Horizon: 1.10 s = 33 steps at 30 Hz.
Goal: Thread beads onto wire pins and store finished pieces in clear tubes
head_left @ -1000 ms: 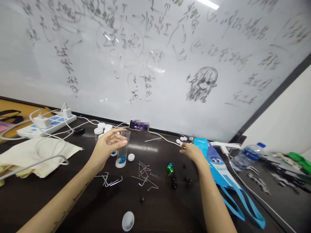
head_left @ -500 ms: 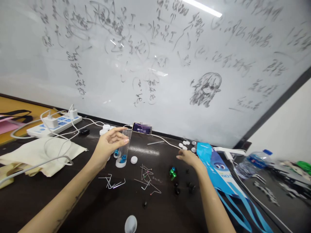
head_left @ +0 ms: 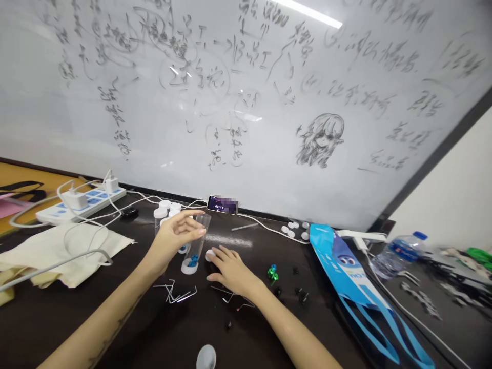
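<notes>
My left hand [head_left: 175, 238] grips the upper part of a clear plastic tube [head_left: 197, 251] between thumb and fingers. The tube leans slightly, its white base low at the table, with small blue pieces [head_left: 193, 260] inside near the bottom. My right hand [head_left: 234, 271] has its fingers apart, the fingertips at a round white cap [head_left: 209, 254] just right of the tube; whether they press on it I cannot tell. Bent metal hex keys [head_left: 177, 293] lie in front of the left hand. More thin metal rods [head_left: 230, 297] are partly hidden under the right hand.
White-capped tubes [head_left: 164, 206] stand behind my left hand. Green and blue small parts [head_left: 272, 274] and black ones [head_left: 303, 295] lie right. Further off are white caps [head_left: 291, 234], a phone [head_left: 222, 204], a blue bag [head_left: 330, 261], a bottle [head_left: 402, 253], a power strip [head_left: 92, 202] and a cream cloth [head_left: 65, 256].
My right hand has moved left, from near the white caps by the blue bag to the single cap beside the tube. My left hand keeps hold of the tube; the view has shifted slightly.
</notes>
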Each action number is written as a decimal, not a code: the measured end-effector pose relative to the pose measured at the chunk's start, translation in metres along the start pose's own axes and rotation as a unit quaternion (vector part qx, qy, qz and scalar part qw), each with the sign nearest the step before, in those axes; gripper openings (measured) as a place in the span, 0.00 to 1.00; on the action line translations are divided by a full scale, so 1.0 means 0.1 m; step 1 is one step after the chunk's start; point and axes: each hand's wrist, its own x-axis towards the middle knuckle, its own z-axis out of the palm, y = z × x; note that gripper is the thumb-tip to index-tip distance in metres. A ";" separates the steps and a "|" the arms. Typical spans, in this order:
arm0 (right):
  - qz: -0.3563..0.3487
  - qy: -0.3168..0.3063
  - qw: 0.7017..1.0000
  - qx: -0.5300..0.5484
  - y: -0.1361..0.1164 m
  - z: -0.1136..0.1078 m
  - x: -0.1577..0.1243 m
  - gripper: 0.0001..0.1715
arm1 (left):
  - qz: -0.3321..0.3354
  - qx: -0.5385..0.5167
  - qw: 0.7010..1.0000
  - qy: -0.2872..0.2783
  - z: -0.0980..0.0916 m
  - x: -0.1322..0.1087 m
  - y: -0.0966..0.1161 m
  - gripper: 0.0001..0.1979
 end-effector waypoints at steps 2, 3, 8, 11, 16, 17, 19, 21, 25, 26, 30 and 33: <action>-0.003 0.007 1.000 -0.003 0.01 0.02 -0.01 0.28 | 0.001 0.003 1.000 -0.002 0.00 0.00 0.00 0.21; -0.002 0.011 1.000 -0.006 0.02 0.02 -0.01 0.25 | 0.000 0.005 1.000 -0.004 0.01 0.01 -0.01 0.21; -0.023 0.024 0.999 -0.005 0.00 0.04 -0.01 0.22 | -0.005 0.017 1.000 -0.013 0.05 -0.01 0.00 0.22; -0.041 0.021 0.999 0.009 -0.03 0.09 -0.01 0.19 | -0.008 0.035 0.999 -0.023 0.09 -0.01 -0.01 0.23; -0.032 0.043 0.996 0.073 -0.04 0.08 -0.02 0.12 | 0.019 0.069 0.997 -0.023 0.12 0.00 -0.12 0.25; -0.030 0.054 0.993 0.097 -0.04 0.04 -0.02 0.12 | 0.033 0.090 0.995 -0.022 0.12 0.00 -0.15 0.24; -0.021 0.089 0.984 0.153 -0.02 -0.08 0.00 0.11 | 0.074 0.148 0.986 -0.019 0.12 0.00 -0.20 0.21; -0.005 0.130 0.968 0.216 0.01 -0.23 0.02 0.12 | 0.124 0.207 0.970 -0.022 0.14 -0.03 -0.22 0.17; 0.017 0.181 0.927 0.329 0.03 -0.52 0.01 0.16 | 0.170 0.281 0.943 -0.059 0.23 -0.11 -0.24 0.17; 0.017 0.184 0.919 0.349 0.01 -0.58 -0.01 0.16 | 0.170 0.293 0.938 -0.069 0.26 -0.13 -0.24 0.18; 0.004 0.175 0.904 0.390 -0.08 -0.75 -0.12 0.14 | 0.171 0.335 0.922 -0.097 0.34 -0.20 -0.25 0.18; -0.002 0.180 0.903 0.391 -0.15 -0.86 -0.17 0.13 | 0.177 0.344 0.916 -0.109 0.36 -0.21 -0.24 0.17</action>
